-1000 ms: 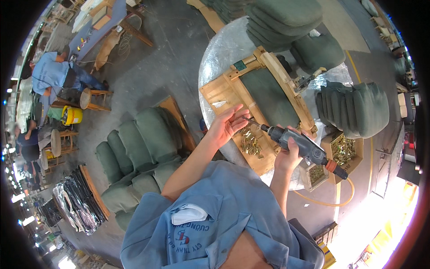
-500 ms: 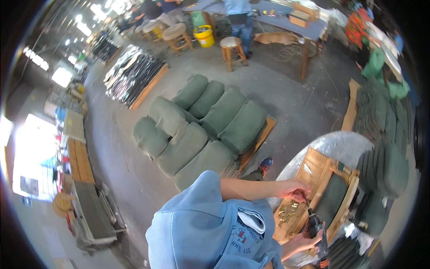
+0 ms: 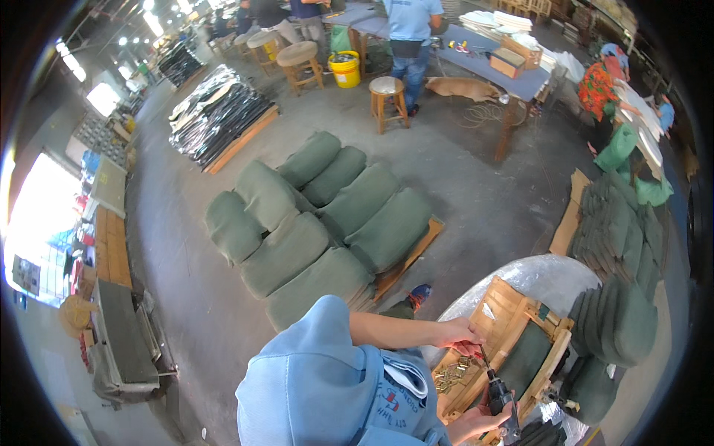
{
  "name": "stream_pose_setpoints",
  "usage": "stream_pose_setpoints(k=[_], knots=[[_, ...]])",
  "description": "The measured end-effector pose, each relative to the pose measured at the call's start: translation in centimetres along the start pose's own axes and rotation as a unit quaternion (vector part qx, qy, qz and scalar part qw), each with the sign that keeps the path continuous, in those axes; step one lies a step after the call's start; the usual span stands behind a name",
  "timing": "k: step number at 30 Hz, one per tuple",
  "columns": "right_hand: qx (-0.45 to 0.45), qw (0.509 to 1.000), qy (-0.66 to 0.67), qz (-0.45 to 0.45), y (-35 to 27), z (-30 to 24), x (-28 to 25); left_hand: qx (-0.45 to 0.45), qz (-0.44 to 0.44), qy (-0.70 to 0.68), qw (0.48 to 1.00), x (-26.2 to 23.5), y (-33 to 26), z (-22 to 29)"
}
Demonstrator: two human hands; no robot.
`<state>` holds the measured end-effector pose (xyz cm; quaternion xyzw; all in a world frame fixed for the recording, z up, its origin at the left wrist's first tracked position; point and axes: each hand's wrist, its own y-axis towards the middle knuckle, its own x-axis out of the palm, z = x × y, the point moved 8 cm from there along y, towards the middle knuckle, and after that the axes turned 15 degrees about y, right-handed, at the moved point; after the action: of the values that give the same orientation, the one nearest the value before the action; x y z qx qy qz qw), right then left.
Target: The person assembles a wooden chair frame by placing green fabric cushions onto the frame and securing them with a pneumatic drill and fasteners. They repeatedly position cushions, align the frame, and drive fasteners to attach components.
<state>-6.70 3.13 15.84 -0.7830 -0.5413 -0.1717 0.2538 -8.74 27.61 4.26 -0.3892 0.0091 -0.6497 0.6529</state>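
My left hand rests on the edge of a slatted wooden seat frame that lies on a round table wrapped in clear plastic. Its fingertips meet the bit of a black power screwdriver, which my right hand grips from below. Whether the left fingers pinch a screw is too small to tell. A pile of brass screws lies in a tray just beneath my left hand. A dark green cushion sits in the frame.
Green cushions are stacked on a pallet on the concrete floor to my left, and more are piled beside the table. Farther off are a wooden stool, a yellow bucket, black stacks and people at a long table.
My head has swung away from the table, so the workshop floor and cushion pallet fill the view. My left hand has moved down onto the frame by the screws; the screwdriver stays in my right hand.
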Motion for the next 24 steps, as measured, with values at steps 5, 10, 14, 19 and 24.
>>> stream_pose_setpoints(k=[5,10,14,19,24], knots=[[-0.015,0.998,0.024,0.052,-1.2,-0.9,0.5,0.029,-0.067,0.041,0.996,0.3,1.0,1.1],[-0.029,0.997,0.025,0.069,-1.5,-0.5,-0.9,0.001,-0.083,0.118,0.990,0.2,0.5,1.9],[-0.036,0.997,0.030,0.060,-1.7,0.3,-1.7,0.004,-0.076,0.170,0.983,-0.7,-0.8,3.0],[-0.045,0.997,0.040,0.048,-2.3,1.0,-2.7,0.023,-0.091,0.216,0.972,-0.7,-2.2,3.6],[-0.057,0.997,0.039,0.035,-2.6,1.4,-4.1,0.073,-0.068,0.189,0.977,-0.2,-3.1,3.7]])
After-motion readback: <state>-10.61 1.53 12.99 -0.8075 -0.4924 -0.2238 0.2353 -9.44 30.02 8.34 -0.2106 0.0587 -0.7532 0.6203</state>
